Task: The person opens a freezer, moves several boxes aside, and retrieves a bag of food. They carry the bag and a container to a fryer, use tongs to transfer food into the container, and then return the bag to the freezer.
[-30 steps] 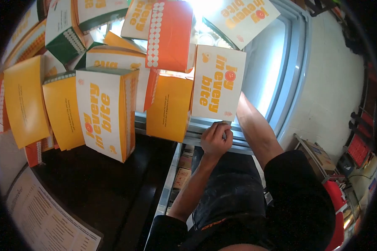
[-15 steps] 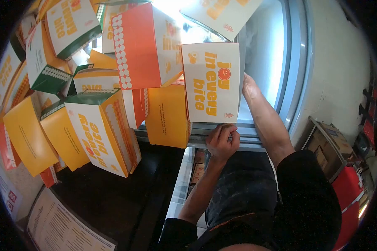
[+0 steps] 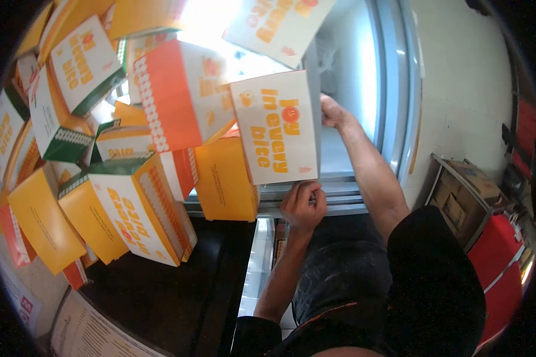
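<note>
A white cardboard food box (image 3: 278,131) with orange "joy in every bite" lettering stands in front of me, tilted a little. My left hand (image 3: 304,203) is closed, its curled fingers right at the box's lower edge and over the metal rail (image 3: 345,202). Beside the box's upper right edge is my right hand (image 3: 332,111), its fingers curled and partly hidden behind the box; what they hold cannot be made out. To the left of the box are a yellow box (image 3: 223,181) and a red-and-white box (image 3: 175,95).
Stacked boxes (image 3: 59,214) in yellow, white, green and red crowd the left side, above a black countertop (image 3: 178,297). A printed sheet (image 3: 95,327) lies at lower left. A lit glass-like case (image 3: 351,65) is ahead; cartons on a rack (image 3: 458,196) stand at right.
The view has shifted, so the boxes sit further left and lower. My right hand shows more of itself beside the white box's edge. My left hand stays at its lower edge.
</note>
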### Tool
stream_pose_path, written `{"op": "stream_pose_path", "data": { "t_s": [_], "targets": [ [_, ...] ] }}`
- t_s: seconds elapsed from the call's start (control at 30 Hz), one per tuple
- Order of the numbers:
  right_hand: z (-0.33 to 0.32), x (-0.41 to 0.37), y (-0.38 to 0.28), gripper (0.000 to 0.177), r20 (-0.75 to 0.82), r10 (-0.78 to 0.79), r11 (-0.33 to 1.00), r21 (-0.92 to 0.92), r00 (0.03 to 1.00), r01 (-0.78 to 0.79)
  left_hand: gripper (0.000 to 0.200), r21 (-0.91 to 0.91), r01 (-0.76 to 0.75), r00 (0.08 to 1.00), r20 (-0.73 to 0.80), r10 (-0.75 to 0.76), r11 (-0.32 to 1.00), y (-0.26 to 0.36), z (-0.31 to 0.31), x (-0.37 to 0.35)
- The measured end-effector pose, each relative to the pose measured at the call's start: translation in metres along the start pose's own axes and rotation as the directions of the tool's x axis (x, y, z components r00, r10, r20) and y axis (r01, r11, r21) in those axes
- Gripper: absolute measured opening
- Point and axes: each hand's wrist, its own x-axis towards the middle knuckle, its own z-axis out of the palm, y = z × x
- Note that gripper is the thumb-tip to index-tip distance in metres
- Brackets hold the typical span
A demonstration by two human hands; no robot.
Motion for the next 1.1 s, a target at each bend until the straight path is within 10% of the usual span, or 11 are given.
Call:
{"op": "stream_pose_path", "data": {
  "t_s": [0.07, 1.1],
  "targets": [
    [-0.041, 0.033, 0.029, 0.035, 0.242, -0.003, 1.000, -0.011, 0.970, 0.006, 0.010, -0.033, -0.011, 1.000, 0.005, 0.011, 0.999, 0.000, 0.001, 0.001],
    [0.050, -0.008, 0.029, 0.038, 0.097, -0.037, 0.923, -0.377, 0.995, 0.071, 0.011, 0.032, -0.037, 0.988, 0.148, 0.032, 0.999, 0.004, 0.010, -0.006]
  ]
}}
